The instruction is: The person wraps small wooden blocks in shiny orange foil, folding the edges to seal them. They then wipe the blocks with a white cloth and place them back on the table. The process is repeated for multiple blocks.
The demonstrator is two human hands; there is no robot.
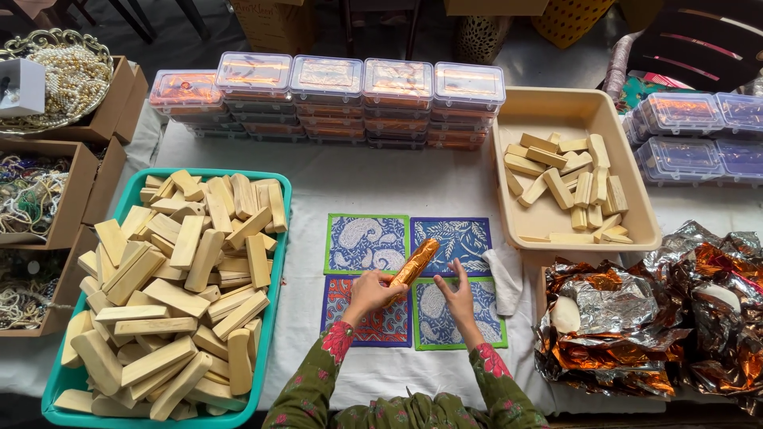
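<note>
A bar wrapped in orange-gold foil (416, 262) lies tilted over four patterned cloth squares (366, 243) in the middle of the white-covered table. My left hand (369, 292) grips the bar's near end. My right hand (459, 296) hovers just right of the bar, fingers spread, apparently not holding it. Both sleeves are green with red flowers.
A teal tray (276, 262) heaped with wooden blocks sits at left. A beige tray (509, 208) with several blocks is at right. Crumpled foil sheets (628, 326) lie at far right. Stacked clear lidded boxes (326, 95) line the back. Cardboard boxes of beads (32, 199) stand far left.
</note>
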